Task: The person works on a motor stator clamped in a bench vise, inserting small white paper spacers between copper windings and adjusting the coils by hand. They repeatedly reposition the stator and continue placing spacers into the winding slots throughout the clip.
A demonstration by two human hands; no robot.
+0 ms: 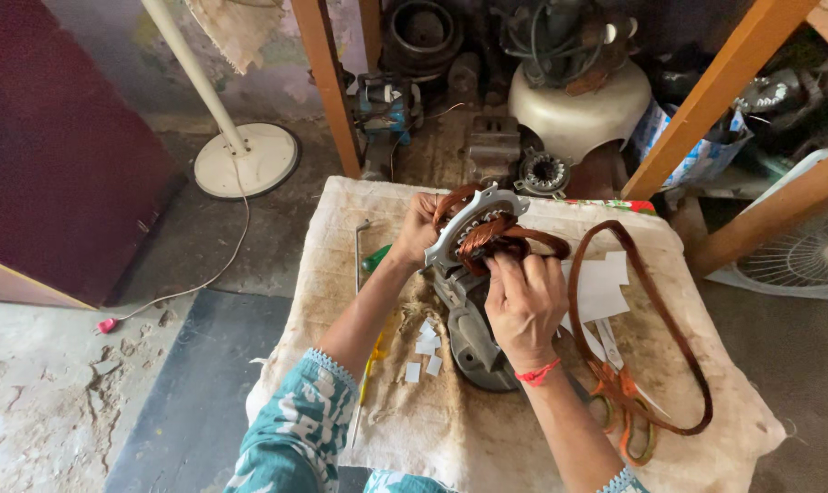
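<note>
A toothed, silvery metal stator ring (473, 219) sits tilted at the centre of the cloth-covered desk (523, 438), propped on a dull grey cast-metal housing (473, 342). Glossy copper wire coils (487, 236) are packed into its slots. The left hand (418, 228) grips the ring's rim at 9 o'clock, fingers curled tight on the metal and wire. The right hand (523, 297), a red thread at its wrist, comes in from 5 o'clock; its fingers are pressed together on the copper windings.

A long loose loop of copper wire (669, 347) curves away from the ring toward 4 o'clock across the coarse, stained cloth. Orange-handled scissors (619, 393) lie inside that loop. White paper scraps (426, 351) are scattered at 7 o'clock of the ring, and a green-handled screwdriver (374, 258) lies at 9 o'clock, just beyond the left hand.
</note>
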